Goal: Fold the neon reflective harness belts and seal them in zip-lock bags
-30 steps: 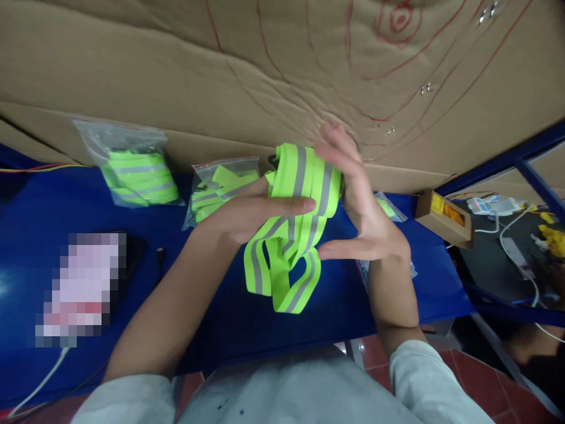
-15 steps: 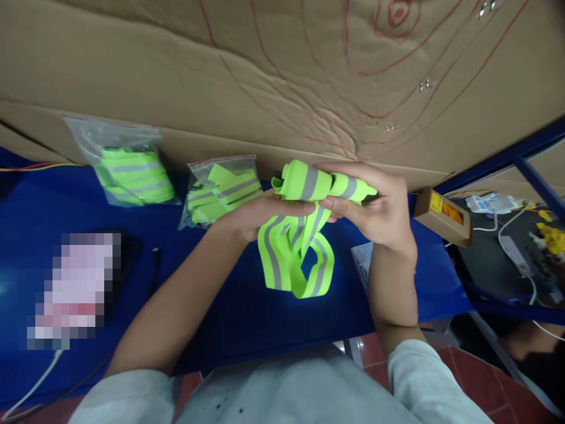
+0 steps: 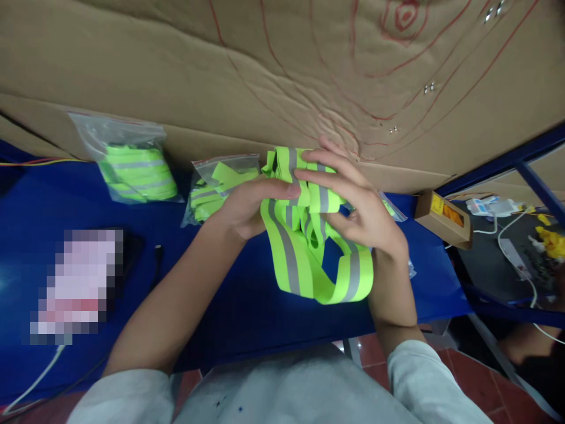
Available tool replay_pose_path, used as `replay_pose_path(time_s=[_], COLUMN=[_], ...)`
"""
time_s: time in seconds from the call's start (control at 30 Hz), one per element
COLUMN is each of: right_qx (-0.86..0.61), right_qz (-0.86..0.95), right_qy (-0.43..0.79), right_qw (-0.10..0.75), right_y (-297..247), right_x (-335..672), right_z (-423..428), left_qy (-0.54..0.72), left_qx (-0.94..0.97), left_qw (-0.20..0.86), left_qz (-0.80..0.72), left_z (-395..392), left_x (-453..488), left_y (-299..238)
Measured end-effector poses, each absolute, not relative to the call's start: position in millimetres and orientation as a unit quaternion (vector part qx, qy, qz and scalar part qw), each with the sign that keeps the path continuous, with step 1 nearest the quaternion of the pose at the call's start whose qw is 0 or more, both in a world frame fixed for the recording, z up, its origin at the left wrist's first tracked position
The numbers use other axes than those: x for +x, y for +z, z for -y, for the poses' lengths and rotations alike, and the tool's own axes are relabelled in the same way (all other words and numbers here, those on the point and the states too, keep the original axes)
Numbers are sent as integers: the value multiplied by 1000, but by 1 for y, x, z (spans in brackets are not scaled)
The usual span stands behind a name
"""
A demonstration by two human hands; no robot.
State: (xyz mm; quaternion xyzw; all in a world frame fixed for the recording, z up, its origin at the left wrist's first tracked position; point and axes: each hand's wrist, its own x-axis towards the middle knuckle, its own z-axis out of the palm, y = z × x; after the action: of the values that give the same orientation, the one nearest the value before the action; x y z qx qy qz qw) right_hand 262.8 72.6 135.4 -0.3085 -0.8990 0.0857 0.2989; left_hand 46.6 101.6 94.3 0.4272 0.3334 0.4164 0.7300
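A bundle of neon-yellow reflective straps (image 3: 289, 265) with grey stripes is held up over the blue table, a wide loop of it hanging below my hands. My left hand (image 3: 253, 203) grips the bundle's left side, thumb across the front. From the right, my right hand (image 3: 359, 197) wraps over the bundle, with its fingers on top and its thumb beneath; part of its grip is hidden by the straps. Behind my left hand lies a clear zip bag (image 3: 205, 200) of similar neon strips. Farther left stands a fuller clear bag (image 3: 136, 171) of folded neon straps.
A blurred-out phone-like device (image 3: 82, 282) with a white cable (image 3: 35, 383) lies on the blue table (image 3: 220, 330) at left. At right sit a small cardboard box (image 3: 444, 218) and another plastic bag, partly behind my right arm. A cardboard wall (image 3: 176, 76) rises along the back.
My right hand has shifted its fingers onto the front of the bundle. The hanging loop has grown wider and spread to the right. My left hand keeps its hold.
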Motion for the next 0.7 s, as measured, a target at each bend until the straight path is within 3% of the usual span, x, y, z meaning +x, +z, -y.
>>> replay_pose_path(time_s=[0.07, 0.23, 0.37, 0.57, 0.7], right_qx=[-286, -336, -355, -395, -413], right_qz=[902, 810, 793, 770, 738], right_qy=[148, 266, 346, 269, 314], right_qw=[287, 401, 355, 422, 431], right_y=[135, 124, 116, 122, 125], right_x=[270, 282, 270, 261, 267], right_z=[-76, -88, -93, -83, -76], left_qy=[392, 376, 344, 370, 320], left_qx=[414, 443, 479, 484, 598], left_qw=[758, 749, 753, 744, 684], left_qz=[-317, -318, -292, -274, -268], left_z=[-102, -101, -100, -100, -103], left_x=[48, 51, 56, 58, 52], left_y=[100, 93, 83, 82, 86])
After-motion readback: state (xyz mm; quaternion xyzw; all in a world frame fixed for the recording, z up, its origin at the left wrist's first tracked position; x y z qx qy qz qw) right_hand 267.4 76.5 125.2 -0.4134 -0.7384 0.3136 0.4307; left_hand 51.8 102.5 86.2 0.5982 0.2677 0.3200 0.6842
